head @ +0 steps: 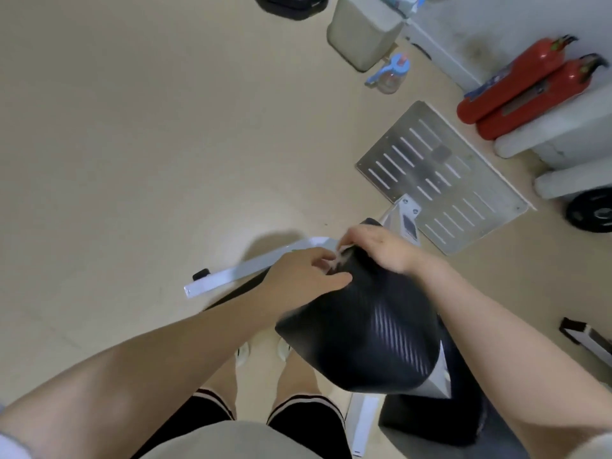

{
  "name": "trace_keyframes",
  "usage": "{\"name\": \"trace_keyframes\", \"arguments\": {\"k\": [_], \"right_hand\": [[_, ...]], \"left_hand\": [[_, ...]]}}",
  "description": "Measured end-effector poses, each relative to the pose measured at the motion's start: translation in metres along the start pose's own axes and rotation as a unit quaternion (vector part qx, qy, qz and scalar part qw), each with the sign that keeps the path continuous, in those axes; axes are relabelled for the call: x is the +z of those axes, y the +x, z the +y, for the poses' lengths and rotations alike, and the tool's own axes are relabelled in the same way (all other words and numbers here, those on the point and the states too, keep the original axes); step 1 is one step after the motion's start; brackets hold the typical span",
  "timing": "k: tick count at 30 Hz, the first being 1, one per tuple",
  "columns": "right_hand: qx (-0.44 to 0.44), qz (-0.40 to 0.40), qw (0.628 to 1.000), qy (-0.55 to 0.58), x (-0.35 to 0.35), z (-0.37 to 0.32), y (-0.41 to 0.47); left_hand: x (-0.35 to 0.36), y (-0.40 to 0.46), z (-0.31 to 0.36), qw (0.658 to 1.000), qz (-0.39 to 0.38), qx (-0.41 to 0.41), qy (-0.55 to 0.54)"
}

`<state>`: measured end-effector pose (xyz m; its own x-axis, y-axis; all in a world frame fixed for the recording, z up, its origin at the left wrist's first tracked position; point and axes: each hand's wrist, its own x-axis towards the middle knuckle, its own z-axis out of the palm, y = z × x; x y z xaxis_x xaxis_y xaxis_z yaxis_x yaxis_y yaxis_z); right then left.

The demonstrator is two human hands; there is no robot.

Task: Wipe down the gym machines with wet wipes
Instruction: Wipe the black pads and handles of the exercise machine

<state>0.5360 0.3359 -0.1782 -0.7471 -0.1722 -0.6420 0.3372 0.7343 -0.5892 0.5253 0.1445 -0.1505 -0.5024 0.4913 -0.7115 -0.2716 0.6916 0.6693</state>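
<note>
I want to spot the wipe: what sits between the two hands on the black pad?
In the head view, a small crumpled white wipe lies between left hand and right hand, atop the black pad.

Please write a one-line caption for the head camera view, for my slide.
Both hands, left hand and right hand, handle a wet wipe on a black padded seat.

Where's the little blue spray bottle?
The spray bottle stands on the floor at the upper right, just beside the grey bin.
</note>
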Motion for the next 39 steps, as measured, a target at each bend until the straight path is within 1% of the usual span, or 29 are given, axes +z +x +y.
{"name": "trace_keyframes", "arguments": {"k": [1,3,5,6,8,10,13,14,15,16,17,20,21,23,25,27,30,31,34,36,39], "right_hand": [[0.034,-0.001,0.999,0.02,-0.007,0.012,0.013],[0.097,0.01,0.995,0.031,-0.015,0.032,0.034],[0.124,-0.001,0.992,0.018,-0.02,0.037,0.04],[0.115,-0.005,0.993,0.017,-0.02,0.036,0.038],[0.077,-0.017,0.997,0.016,-0.022,0.025,0.026],[0.014,-0.048,0.999,0.006,-0.021,0.017,0.007],[-0.151,-0.059,0.985,-0.057,-0.021,0.015,-0.018],[-0.189,-0.054,0.979,-0.063,-0.02,0.018,-0.021],[-0.201,-0.05,0.976,-0.069,-0.022,0.025,-0.017],[-0.188,-0.047,0.978,-0.078,-0.024,0.033,-0.008],[-0.157,-0.045,0.983,-0.085,-0.027,0.042,0.004],[-0.018,-0.046,0.998,-0.05,-0.032,0.075,0.044],[0.028,-0.041,0.999,-0.022,-0.033,0.087,0.055],[0.113,-0.028,0.99,0.075,-0.032,0.107,0.061],[0.159,-0.008,0.977,0.142,-0.029,0.117,0.054],[0.158,0.002,0.979,0.131,-0.028,0.114,0.045],[0.115,0.047,0.984,0.131,-0.023,0.101,0.04],[0.097,0.054,0.985,0.133,-0.02,0.096,0.04],[0.095,0.064,0.978,0.174,-0.021,0.091,0.036],[0.124,0.054,0.978,0.162,-0.02,0.104,0.024],[0.207,0.048,0.967,0.144,-0.008,0.139,-0.009]], "left_hand": [[0.0,0.0,0.002,1.0,-0.003,0.001,0.011],[-0.002,-0.001,0.007,1.0,-0.028,0.005,-0.003],[-0.006,0.002,0.011,0.998,-0.067,0.006,-0.022],[-0.009,0.004,0.013,0.996,-0.085,0.003,-0.02],[-0.014,0.007,0.017,0.994,-0.106,-0.012,0.001],[-0.014,0.012,0.018,0.994,-0.101,-0.02,0.023],[-0.008,0.027,0.02,0.997,-0.055,-0.037,0.024],[-0.006,0.033,0.021,0.998,-0.04,-0.047,0.024],[-0.004,0.04,0.022,0.998,-0.03,-0.056,0.027],[-0.002,0.046,0.023,0.998,-0.024,-0.059,0.029],[0.0,0.053,0.024,0.998,-0.023,-0.059,0.025],[0.009,0.076,0.023,0.997,-0.036,-0.066,-0.01],[0.012,0.082,0.023,0.996,-0.046,-0.069,-0.021],[0.015,0.092,0.026,0.994,-0.064,-0.071,-0.044],[0.017,0.099,0.03,0.992,-0.075,-0.065,-0.076],[0.017,0.1,0.035,0.99,-0.094,-0.05,-0.097],[0.018,0.1,0.043,0.99,-0.106,-0.041,-0.088],[0.019,0.1,0.044,0.99,-0.106,-0.045,-0.082],[0.02,0.1,0.048,0.99,-0.115,-0.065,-0.056],[0.02,0.099,0.051,0.99,-0.114,-0.071,-0.031],[0.021,0.1,0.056,0.993,-0.094,-0.072,0.022]]}}
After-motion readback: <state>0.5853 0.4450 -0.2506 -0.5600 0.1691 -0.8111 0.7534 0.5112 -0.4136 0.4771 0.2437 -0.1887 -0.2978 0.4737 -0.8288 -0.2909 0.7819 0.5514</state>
